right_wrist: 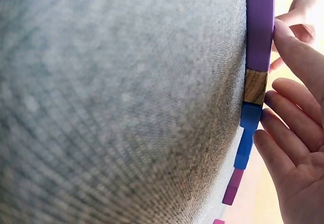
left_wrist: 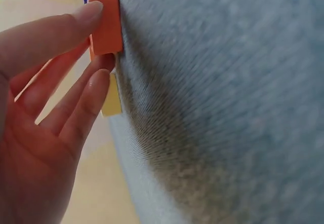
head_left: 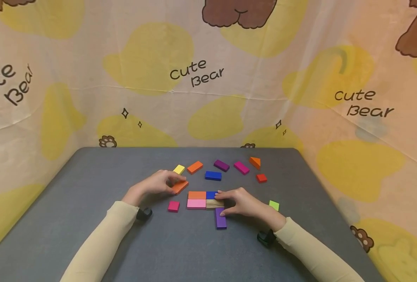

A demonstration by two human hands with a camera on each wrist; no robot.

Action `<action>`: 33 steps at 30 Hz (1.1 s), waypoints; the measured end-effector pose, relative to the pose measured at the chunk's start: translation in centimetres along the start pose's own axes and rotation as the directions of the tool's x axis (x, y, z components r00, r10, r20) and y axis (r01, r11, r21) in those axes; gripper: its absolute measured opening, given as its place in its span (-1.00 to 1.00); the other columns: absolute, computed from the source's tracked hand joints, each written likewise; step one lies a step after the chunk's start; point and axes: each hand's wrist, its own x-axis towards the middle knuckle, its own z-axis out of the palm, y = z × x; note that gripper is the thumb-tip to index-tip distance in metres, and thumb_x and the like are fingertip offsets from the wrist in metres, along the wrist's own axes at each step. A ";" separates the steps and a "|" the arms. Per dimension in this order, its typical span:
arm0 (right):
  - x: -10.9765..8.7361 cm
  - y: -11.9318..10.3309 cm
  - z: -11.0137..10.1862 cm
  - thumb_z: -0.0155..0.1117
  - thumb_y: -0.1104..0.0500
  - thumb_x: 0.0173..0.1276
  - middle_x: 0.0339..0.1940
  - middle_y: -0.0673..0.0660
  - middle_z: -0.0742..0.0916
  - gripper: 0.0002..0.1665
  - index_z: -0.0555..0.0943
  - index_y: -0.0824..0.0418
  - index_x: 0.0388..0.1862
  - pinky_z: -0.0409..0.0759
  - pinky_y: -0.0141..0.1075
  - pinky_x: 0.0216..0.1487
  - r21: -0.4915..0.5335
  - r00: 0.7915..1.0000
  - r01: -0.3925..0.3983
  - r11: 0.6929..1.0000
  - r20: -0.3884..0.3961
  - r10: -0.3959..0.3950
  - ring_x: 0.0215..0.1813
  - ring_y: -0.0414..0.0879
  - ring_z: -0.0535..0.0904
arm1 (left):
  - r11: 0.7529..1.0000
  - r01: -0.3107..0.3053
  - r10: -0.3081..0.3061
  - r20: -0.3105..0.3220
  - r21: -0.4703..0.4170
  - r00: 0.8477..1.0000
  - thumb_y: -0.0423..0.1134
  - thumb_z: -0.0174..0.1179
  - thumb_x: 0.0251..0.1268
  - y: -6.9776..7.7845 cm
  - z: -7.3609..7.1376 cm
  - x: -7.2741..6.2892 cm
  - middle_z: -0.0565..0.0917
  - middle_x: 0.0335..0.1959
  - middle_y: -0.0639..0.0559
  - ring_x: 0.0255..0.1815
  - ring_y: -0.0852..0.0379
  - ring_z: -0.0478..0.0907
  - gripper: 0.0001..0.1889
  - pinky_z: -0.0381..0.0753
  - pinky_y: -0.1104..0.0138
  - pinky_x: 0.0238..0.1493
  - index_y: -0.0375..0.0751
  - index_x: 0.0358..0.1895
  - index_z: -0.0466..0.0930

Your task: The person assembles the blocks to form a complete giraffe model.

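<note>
My left hand (head_left: 159,182) pinches an orange rectangular block (head_left: 180,187) between thumb and fingers, low over the table. In the left wrist view the thumb lies along the face of this orange block (left_wrist: 107,24). Right of it lies a flat cluster: another orange block (head_left: 196,195), a pink block (head_left: 196,204), a blue block (head_left: 211,194) and a wood-grain block (head_left: 213,203). A purple block (head_left: 220,219) extends toward me from the cluster's right end. My right hand (head_left: 245,201) spans this end, thumb touching the purple block (right_wrist: 259,26) and fingertips at the blue block (right_wrist: 250,115).
A red-pink square block (head_left: 173,206) lies left of the cluster. Behind are yellow (head_left: 179,169), orange (head_left: 195,167), blue (head_left: 213,176), purple (head_left: 221,165) and magenta (head_left: 242,167) blocks. An orange triangle (head_left: 255,162), a red block (head_left: 261,178) and a green block (head_left: 274,205) lie rightward.
</note>
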 end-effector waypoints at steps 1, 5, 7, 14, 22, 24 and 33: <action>0.0 0.0 0.0 0.44 -0.08 0.11 0.23 0.02 0.59 -0.32 0.55 0.09 0.22 0.45 -0.19 0.26 0.001 1.000 -0.003 1.000 0.001 0.003 0.32 -0.19 0.44 | 1.000 0.000 0.000 -0.014 0.004 1.000 -0.32 0.39 0.04 0.0 0.1 0.0 0.63 0.05 0.10 -0.09 0.12 0.55 -0.48 0.59 0.21 -0.03 0.05 0.15 0.59; 0.0 0.0 0.0 0.44 -0.08 0.12 0.24 0.01 0.59 -0.32 0.55 0.08 0.22 0.45 -0.20 0.27 0.004 1.000 -0.006 1.000 0.003 0.006 0.32 -0.19 0.44 | 0.998 -0.023 0.027 -0.060 0.056 0.998 -0.23 0.45 -0.04 -0.1 0.4 0.0 0.58 -0.06 0.09 -0.20 0.17 0.50 -0.47 0.54 0.30 -0.17 -0.01 0.11 0.61; 0.0 0.0 0.0 0.44 -0.08 0.11 0.24 0.00 0.59 -0.32 0.55 0.07 0.22 0.45 -0.20 0.26 0.006 1.000 -0.009 1.000 0.002 0.009 0.32 -0.19 0.44 | 0.997 -0.031 0.036 -0.077 0.073 0.996 -0.20 0.47 -0.07 -0.1 0.5 0.0 0.56 -0.07 0.07 -0.20 0.17 0.50 -0.46 0.53 0.31 -0.17 -0.04 0.11 0.61; 0.0 0.0 0.0 0.44 -0.06 0.12 0.25 0.02 0.58 -0.33 0.55 0.08 0.22 0.44 -0.19 0.27 0.012 1.000 -0.010 1.000 0.002 0.009 0.33 -0.18 0.43 | 0.998 -0.010 0.016 -0.097 0.062 0.995 -0.16 0.48 -0.08 -0.1 0.5 -0.3 0.56 0.02 0.00 -0.07 0.09 0.49 -0.43 0.58 0.20 -0.06 -0.06 0.12 0.60; -0.1 0.0 0.0 0.44 -0.05 0.12 0.25 0.02 0.58 -0.33 0.55 0.08 0.22 0.44 -0.18 0.26 0.009 1.000 -0.008 1.000 -0.001 0.008 0.33 -0.18 0.44 | 0.999 0.039 -0.038 -0.065 0.017 0.997 -0.23 0.46 -0.03 -0.3 0.6 -0.5 0.58 0.14 -0.04 0.10 0.00 0.54 -0.42 0.53 0.06 0.13 -0.07 0.18 0.56; -0.1 0.0 0.0 0.44 -0.06 0.12 0.25 0.02 0.58 -0.33 0.55 0.08 0.22 0.44 -0.18 0.27 0.009 1.000 -0.010 1.000 0.000 0.010 0.33 -0.18 0.44 | 0.999 0.049 -0.048 -0.063 0.012 0.997 -0.24 0.45 -0.03 -0.3 0.6 -0.5 0.59 0.14 -0.05 0.11 -0.01 0.55 -0.42 0.52 0.06 0.15 -0.08 0.18 0.56; -0.1 -0.1 -0.1 0.44 -0.07 0.11 0.25 0.00 0.58 -0.33 0.55 0.07 0.22 0.44 -0.18 0.27 0.014 1.000 -0.020 1.000 0.004 0.020 0.33 -0.19 0.43 | 0.999 0.048 -0.046 -0.126 0.018 0.991 -0.21 0.49 -0.09 0.0 0.8 -0.8 0.61 0.10 -0.04 0.10 0.02 0.56 -0.39 0.50 0.06 0.17 -0.12 0.16 0.57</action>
